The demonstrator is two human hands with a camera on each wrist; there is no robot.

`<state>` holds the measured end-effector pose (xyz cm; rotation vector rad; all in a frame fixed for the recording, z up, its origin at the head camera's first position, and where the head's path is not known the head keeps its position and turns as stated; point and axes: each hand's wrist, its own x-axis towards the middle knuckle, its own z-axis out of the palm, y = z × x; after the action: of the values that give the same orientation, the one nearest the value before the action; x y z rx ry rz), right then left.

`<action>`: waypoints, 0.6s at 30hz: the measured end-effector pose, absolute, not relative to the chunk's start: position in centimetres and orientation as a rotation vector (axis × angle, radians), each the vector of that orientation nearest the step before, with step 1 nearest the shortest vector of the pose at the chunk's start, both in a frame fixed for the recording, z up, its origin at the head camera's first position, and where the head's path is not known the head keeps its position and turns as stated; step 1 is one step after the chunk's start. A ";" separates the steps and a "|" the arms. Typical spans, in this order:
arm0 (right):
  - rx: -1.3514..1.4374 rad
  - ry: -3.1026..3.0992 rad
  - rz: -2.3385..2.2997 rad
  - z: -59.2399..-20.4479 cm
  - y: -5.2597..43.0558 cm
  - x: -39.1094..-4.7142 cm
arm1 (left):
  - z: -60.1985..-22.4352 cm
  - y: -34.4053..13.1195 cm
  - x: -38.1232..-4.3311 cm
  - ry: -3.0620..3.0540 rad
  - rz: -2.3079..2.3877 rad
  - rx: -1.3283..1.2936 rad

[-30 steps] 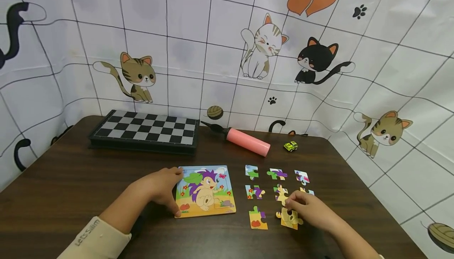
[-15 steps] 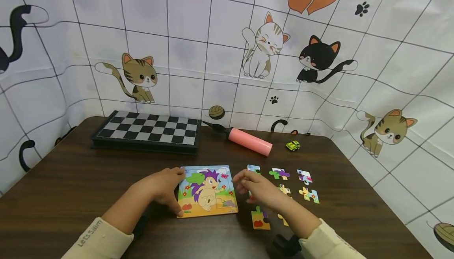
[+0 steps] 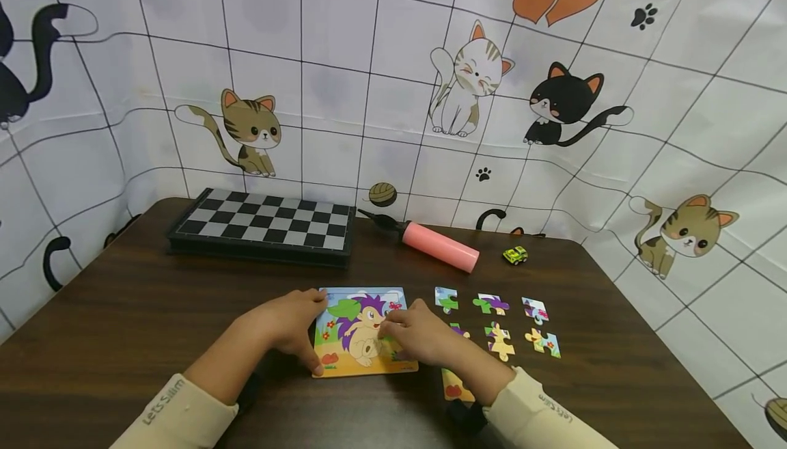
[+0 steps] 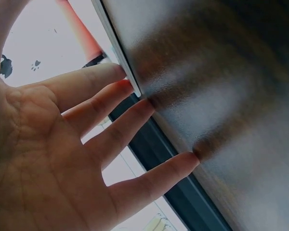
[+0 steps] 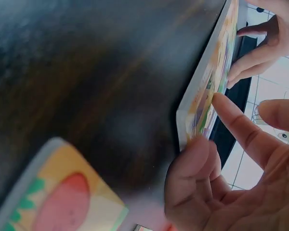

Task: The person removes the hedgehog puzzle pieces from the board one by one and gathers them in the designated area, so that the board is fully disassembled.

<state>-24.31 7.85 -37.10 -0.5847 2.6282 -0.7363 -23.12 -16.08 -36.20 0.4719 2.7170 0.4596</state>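
Observation:
A hedgehog puzzle board (image 3: 363, 370) lies flat on the dark table. My left hand (image 3: 289, 326) spans its left side, thumb at the lower corner and fingers at the upper one. In the left wrist view its fingers (image 4: 115, 132) are spread and straight, some tips against the tabletop. My right hand (image 3: 418, 333) is over the board's right part. In the right wrist view, its straight index finger (image 5: 243, 127) touches the board's face; the thumb stands apart and the other fingers are curled. No piece shows between them. A red-and-orange puzzle piece (image 5: 62, 192) lies nearby.
Several loose pieces stand in rows right of the board, including a green-and-blue piece (image 3: 446, 300) and a flowered piece (image 3: 544, 342). My right forearm covers some. Behind are a folding chessboard (image 3: 264, 220), a pink hand pump (image 3: 441, 247) and a green toy car (image 3: 515, 255).
My right hand has moved left from the loose pieces onto the board's right part. The left hand has stayed at the board's left side. The head view has shifted slightly.

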 end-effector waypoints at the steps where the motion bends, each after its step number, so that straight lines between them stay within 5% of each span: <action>1: -0.569 2.625 -0.758 -37.1 7.9 -24.2 | -36.2 -16.1 -23.1 2.718 0.459 0.468; 18: -0.553 2.562 -1.039 -36.9 8.7 -23.6 | -36.1 -16.1 -23.0 2.714 0.433 0.462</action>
<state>-23.58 8.68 -36.88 -0.5525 2.5620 -1.0395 -22.99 -16.11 -36.14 0.4622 2.7137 0.4333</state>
